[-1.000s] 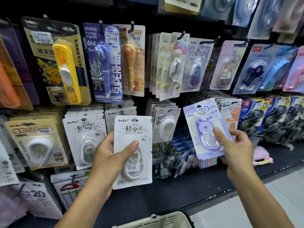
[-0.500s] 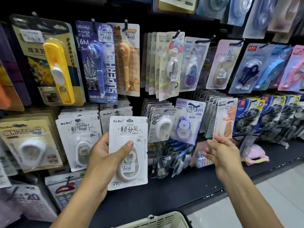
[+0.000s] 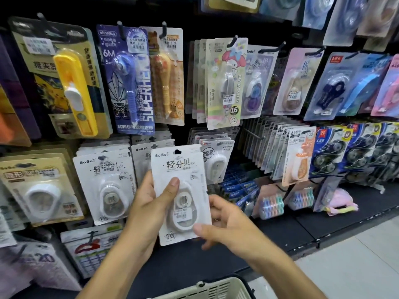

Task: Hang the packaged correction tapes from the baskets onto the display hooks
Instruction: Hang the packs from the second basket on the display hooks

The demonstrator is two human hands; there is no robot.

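Observation:
A white BoBo correction tape package [image 3: 183, 167] is upright in front of the lower row of hooks, its hang hole at the top. My left hand [image 3: 146, 203] grips its left edge, with the thumb pressed on the clear blister. From the right, my right hand [image 3: 228, 227] pinches the package's lower right corner, thumb on the front. Matching BoBo packages [image 3: 103, 182] hang just left of it, and more of them sit directly behind it. A cream basket [image 3: 216, 288] shows at the bottom edge; its contents are hidden.
Two rows of black hooks carry many packaged tapes. A bare hook [image 3: 252, 133] juts out right of the held package. Blue boxes [image 3: 239, 188] and coloured rolls [image 3: 272, 206] stand on the dark shelf base [image 3: 291, 229]. Light floor lies at lower right.
My right hand has let go of the lilac package at the hook row and moved left onto the white package's lower corner. The white package has risen slightly toward the BoBo row.

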